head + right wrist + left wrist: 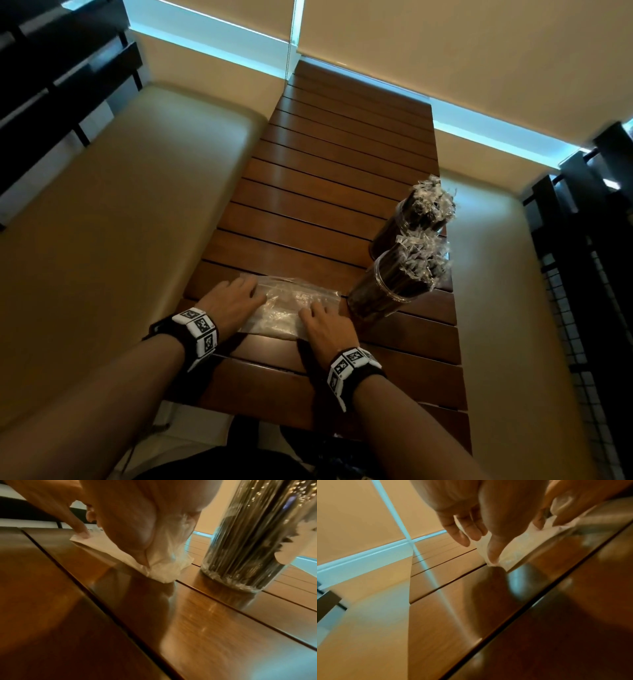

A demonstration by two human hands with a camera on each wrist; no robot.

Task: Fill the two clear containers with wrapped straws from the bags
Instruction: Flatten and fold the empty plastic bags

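Observation:
Two clear containers stand on the right side of the slatted wooden table (322, 171). The near container (390, 287) and the far container (411, 222) are both packed with dark wrapped straws, crinkled wrapper ends sticking out above their rims. A flat, clear plastic bag (291, 308) lies near the table's front edge, just left of the near container (248, 545). My left hand (236, 299) rests on the bag's left end (518, 550) with straight fingers. Flat on the bag's right near part lies my right hand (323, 323), its palm pressing the crumpled plastic (164, 563).
Cream padded benches run along both sides of the table, the left bench (102, 222) and the right bench (496, 291). Dark slatted partitions (589, 240) stand behind the benches. Beyond the bag, the table's slats show bare wood up to the window wall.

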